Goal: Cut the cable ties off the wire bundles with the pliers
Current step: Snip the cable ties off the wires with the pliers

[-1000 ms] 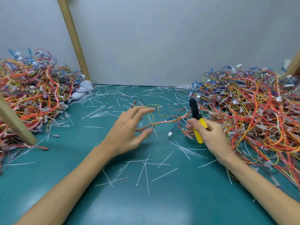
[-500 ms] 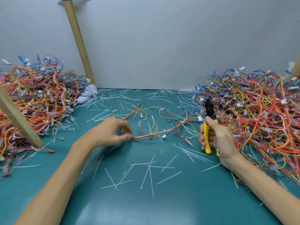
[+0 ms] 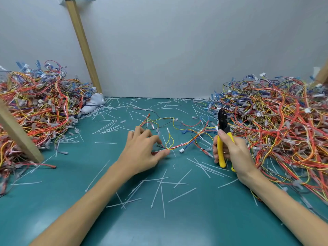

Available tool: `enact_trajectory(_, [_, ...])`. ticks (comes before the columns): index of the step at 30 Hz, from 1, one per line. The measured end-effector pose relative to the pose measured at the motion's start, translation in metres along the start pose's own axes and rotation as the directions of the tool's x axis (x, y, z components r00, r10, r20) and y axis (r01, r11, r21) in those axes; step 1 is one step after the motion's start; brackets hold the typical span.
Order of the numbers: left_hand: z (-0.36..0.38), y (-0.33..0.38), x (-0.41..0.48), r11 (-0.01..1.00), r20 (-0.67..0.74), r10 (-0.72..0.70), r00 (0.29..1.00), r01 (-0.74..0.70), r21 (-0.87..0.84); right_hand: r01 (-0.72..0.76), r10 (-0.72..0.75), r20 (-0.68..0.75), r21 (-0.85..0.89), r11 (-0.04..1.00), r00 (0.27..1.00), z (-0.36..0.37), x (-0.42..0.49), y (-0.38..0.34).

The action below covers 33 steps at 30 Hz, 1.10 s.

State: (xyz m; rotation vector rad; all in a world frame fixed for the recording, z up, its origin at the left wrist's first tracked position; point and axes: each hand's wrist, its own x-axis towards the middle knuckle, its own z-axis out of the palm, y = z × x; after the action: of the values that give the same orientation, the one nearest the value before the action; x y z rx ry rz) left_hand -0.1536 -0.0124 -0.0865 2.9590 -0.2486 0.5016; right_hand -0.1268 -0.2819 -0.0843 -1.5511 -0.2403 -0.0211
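My left grip (image 3: 142, 151) has slackened, fingers spread over one wire bundle (image 3: 185, 143), its end hidden beneath; right grip (image 3: 234, 153) clamps one pliers (image 3: 222, 120).

The right hand (image 3: 232, 153) hides most of the handles of the pliers (image 3: 222, 119), and the left hand (image 3: 142, 153) covers one end of the wire bundle (image 3: 188, 143) (pinching it or not, unclear). The left pile (image 3: 35, 107) and right pile (image 3: 284, 125) run off the sides.

Left hand (image 3: 142, 153) has released the wire bundle (image 3: 184, 143).
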Motion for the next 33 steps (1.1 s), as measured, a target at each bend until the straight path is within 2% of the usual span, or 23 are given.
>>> enact_trajectory(3, [0.000, 0.010, 0.009, 0.943, 0.083, -0.107, 0.991, 0.127, -0.308, 0.002, -0.002, 0.004, -0.013, 1.000, 1.000, 0.000, 0.000, 0.000])
enact_trajectory(5, [-0.002, 0.013, 0.013, 0.909, 0.072, -0.094, 0.993, 0.116, -0.400, 0.005, -0.005, 0.008, -0.022, 1.000, 1.000, 0.000, 0.000, 0.000])
enact_trajectory(9, [0.002, 0.023, 0.005, 0.895, -0.037, -0.040, 0.999, 0.019, -0.446, 0.018, -0.017, 0.009, -0.032, 0.999, 1.000, -0.001, 0.000, 0.002])
enact_trajectory(11, [0.006, 0.028, 0.000, 0.884, -0.030, -0.006, 1.000, -0.009, -0.467, 0.042, -0.042, -0.001, -0.063, 0.997, 0.999, 0.000, -0.002, 0.001])
enact_trajectory(13, [0.007, 0.027, 0.001, 0.874, -0.033, 0.028, 0.999, -0.040, -0.484, 0.107, -0.115, -0.041, -0.159, 0.981, 0.993, 0.001, -0.003, 0.001])
enact_trajectory(15, [0.004, 0.026, 0.001, 0.887, -0.104, 0.127, 0.986, -0.160, -0.433, 0.170, -0.195, -0.064, -0.286, 0.943, 0.979, 0.003, -0.001, -0.003])
enact_trajectory(17, [0.000, 0.027, 0.002, 0.893, -0.237, 0.342, 0.909, -0.393, -0.219, 0.155, -0.176, -0.058, -0.257, 0.954, 0.983, 0.010, 0.004, -0.011])
enact_trajectory(19, [-0.004, 0.030, 0.000, 0.808, -0.317, 0.561, 0.764, -0.590, 0.009, 0.049, -0.048, 0.018, -0.096, 0.994, 0.999, 0.022, 0.009, -0.022])
enact_trajectory(21, [-0.004, 0.036, -0.002, 0.710, -0.335, 0.690, 0.642, -0.690, 0.141, -0.075, 0.086, 0.162, -0.068, 0.995, 0.983, 0.031, 0.015, -0.029])
enact_trajectory(23, [-0.004, 0.042, -0.005, 0.666, -0.347, 0.732, 0.586, -0.724, 0.182, -0.149, 0.204, 0.309, -0.191, 0.970, 0.929, 0.033, 0.018, -0.027])
enact_trajectory(25, [-0.004, 0.043, -0.007, 0.700, -0.396, 0.678, 0.620, -0.708, 0.090, -0.207, 0.298, 0.389, -0.260, 0.943, 0.872, 0.034, 0.016, -0.020])
enact_trajectory(27, [-0.004, 0.042, -0.007, 0.739, -0.442, 0.601, 0.666, -0.674, -0.009, -0.269, 0.339, 0.407, -0.219, 0.938, 0.848, 0.034, 0.013, -0.012])
enact_trajectory(30, [-0.002, 0.044, -0.005, 0.795, -0.445, 0.529, 0.723, -0.605, -0.039, -0.239, 0.297, 0.371, -0.193, 0.952, 0.880, 0.036, 0.011, -0.004])
enact_trajectory(33, [0.002, 0.044, -0.003, 0.869, -0.420, 0.388, 0.820, -0.478, -0.131, -0.195, 0.247, 0.320, -0.187, 0.963, 0.915, 0.038, 0.008, 0.000])
